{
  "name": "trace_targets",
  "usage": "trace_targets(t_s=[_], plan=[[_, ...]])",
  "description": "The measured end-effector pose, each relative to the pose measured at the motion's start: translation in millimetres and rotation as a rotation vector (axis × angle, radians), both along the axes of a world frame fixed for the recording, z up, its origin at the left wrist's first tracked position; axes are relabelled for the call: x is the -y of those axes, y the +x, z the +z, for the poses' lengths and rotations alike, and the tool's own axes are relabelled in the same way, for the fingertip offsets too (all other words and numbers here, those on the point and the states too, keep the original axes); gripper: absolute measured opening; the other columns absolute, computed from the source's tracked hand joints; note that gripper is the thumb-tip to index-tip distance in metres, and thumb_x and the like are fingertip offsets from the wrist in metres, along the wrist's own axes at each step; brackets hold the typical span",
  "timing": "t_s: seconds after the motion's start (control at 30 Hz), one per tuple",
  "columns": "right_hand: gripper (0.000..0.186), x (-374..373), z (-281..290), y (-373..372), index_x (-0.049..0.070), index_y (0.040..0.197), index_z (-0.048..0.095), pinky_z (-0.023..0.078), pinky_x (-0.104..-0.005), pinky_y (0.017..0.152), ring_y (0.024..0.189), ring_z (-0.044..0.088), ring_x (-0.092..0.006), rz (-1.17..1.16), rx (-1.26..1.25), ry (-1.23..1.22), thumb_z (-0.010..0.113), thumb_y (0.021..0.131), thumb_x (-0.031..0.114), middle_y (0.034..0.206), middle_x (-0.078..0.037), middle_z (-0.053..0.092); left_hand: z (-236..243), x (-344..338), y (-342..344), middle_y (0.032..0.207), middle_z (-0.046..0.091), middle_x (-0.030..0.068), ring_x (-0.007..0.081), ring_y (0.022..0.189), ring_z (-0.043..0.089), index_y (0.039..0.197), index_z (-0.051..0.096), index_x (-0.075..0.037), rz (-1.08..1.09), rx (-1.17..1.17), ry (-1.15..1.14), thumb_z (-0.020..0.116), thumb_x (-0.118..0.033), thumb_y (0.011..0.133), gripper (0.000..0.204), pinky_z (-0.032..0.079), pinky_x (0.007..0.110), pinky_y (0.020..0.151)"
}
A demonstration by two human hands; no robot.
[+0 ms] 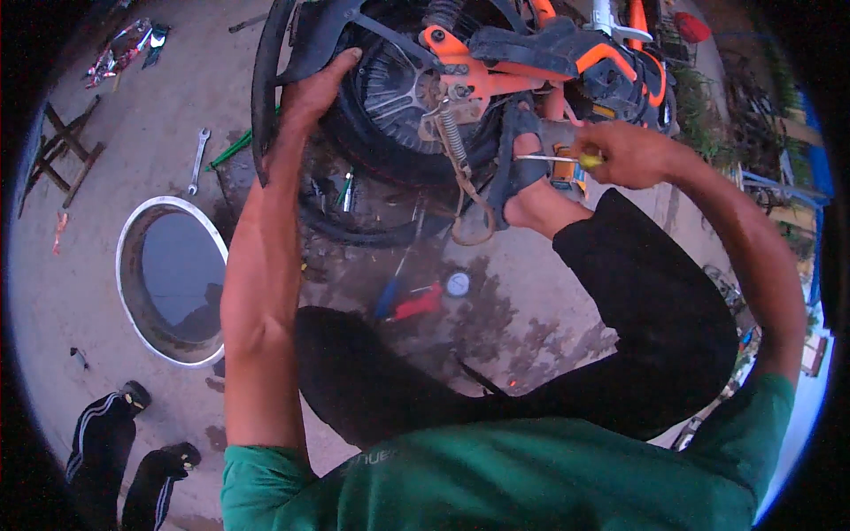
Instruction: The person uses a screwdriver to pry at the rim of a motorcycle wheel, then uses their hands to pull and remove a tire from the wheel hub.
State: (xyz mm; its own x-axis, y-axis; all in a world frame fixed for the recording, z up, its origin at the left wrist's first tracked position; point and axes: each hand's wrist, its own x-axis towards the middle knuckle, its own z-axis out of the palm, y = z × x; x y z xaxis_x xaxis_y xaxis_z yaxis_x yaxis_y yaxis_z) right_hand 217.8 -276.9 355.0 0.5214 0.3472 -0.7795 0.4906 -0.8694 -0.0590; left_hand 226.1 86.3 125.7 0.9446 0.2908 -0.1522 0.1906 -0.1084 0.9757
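Observation:
My left hand is closed at the black mudguard, beside the wheel of an orange and black motorbike. Its thumb lies along the tyre's edge; the other fingers are hidden. In my closed right hand is a screwdriver with a yellow handle. Its thin metal shaft points left, across my sandalled foot. Between the hands, a coil spring and a side stand hang below the wheel hub.
A metal basin of water stands left, with a spanner above it. A round gauge, a red tool and a blue handle lie below the wheel. Another person's legs show lower left, a wooden stand farther up.

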Motion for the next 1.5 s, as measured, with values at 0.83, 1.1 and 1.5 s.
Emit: trace_targets(t_s=[0.83,1.1,1.5], plan=[[0.033,23.0,-12.2,-9.4,0.003,0.121,0.065,0.052,-0.0459,0.085,0.097,0.068,-0.036,0.035,0.153,0.147,0.063,0.095,0.024,0.103,-0.019,0.068,-10.3,-8.4,5.7,0.122,0.071,0.0164,0.0299,0.115,0.066,0.128,0.065,0.0,0.008,0.157,0.008,0.079,-0.034,0.086,0.057,0.049,0.038,0.1],[0.034,-9.8,73.9,17.0,0.005,0.123,0.065,0.054,-0.037,0.084,0.092,0.068,-0.0207,-0.382,0.254,0.312,0.068,0.091,0.017,0.1,-0.011,0.072,-9.1,-17.4,6.0,0.127,0.069,0.0174,0.0305,0.118,0.065,0.132,0.063,0.002,0.006,0.142,0.082,0.08,-0.037,0.086,0.062,0.048,0.039,0.101],[0.033,-3.6,33.8,39.2,0.004,0.1,0.069,0.053,-0.037,0.077,0.083,0.064,-0.0157,-0.203,0.087,0.277,0.082,0.081,0.026,0.09,-0.007,0.069,3.4,-12.6,-5.6,0.128,0.069,0.0168,0.0291,0.119,0.064,0.131,0.062,0.002,0.022,0.155,0.045,0.079,-0.033,0.087,0.059,0.047,0.038,0.102]])
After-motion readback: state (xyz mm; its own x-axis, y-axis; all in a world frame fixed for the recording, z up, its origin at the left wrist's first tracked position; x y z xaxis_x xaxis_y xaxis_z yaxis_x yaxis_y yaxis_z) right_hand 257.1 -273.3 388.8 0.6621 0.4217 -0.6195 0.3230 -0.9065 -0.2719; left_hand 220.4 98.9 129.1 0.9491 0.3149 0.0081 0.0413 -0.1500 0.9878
